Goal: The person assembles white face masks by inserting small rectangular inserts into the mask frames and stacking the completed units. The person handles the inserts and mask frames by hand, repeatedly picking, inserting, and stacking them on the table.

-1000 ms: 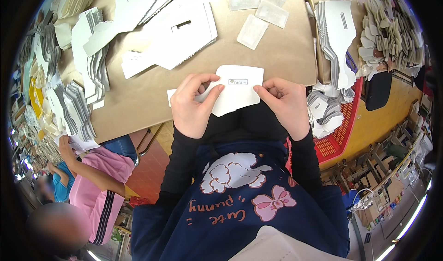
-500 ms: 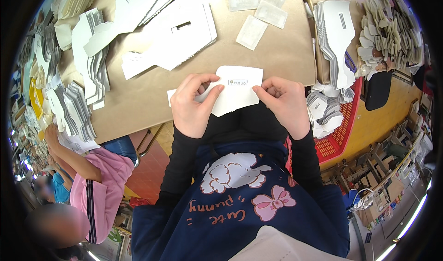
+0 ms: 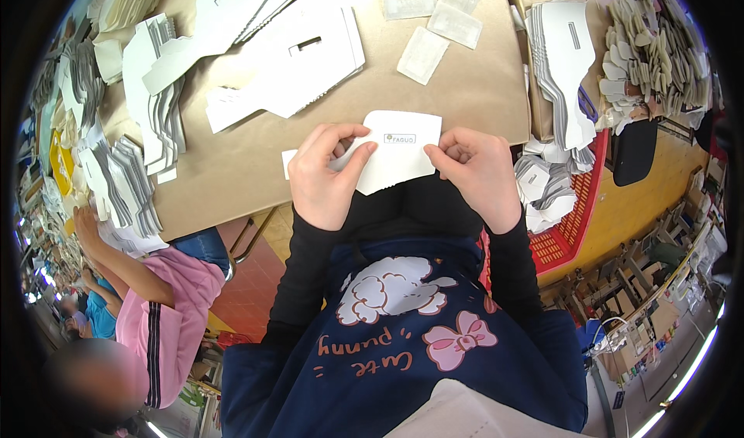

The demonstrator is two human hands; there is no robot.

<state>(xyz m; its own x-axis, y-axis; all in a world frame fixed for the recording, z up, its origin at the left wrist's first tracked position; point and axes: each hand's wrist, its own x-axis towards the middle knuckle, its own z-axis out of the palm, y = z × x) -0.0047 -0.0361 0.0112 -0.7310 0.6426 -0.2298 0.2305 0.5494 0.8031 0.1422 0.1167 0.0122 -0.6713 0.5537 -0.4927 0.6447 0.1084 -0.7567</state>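
Observation:
Held up just off the table's near edge is a white, flat cut piece (image 3: 395, 167) that looks like a shoe part, with a small rectangular label on its face. My left hand (image 3: 325, 176) pinches its left side between thumb and fingers, and a narrow end of the piece sticks out to the left behind that hand. On the right edge, the thumb and curled fingers of my right hand (image 3: 479, 173) grip the same piece. Beyond it lies a fanned stack of similar white pieces (image 3: 310, 70), the top one with a rectangular slot.
Several whitish translucent rectangles (image 3: 424, 54) lie on the brown-covered table (image 3: 480, 89). More white stacks (image 3: 155, 105) stand at the left and right (image 3: 570, 50). A red basket (image 3: 570, 244) holds white pieces beside my right arm. At left sits a person in pink (image 3: 182, 283).
My hands and the white piece stay almost in the same place. The person in pink at the left has shifted slightly.

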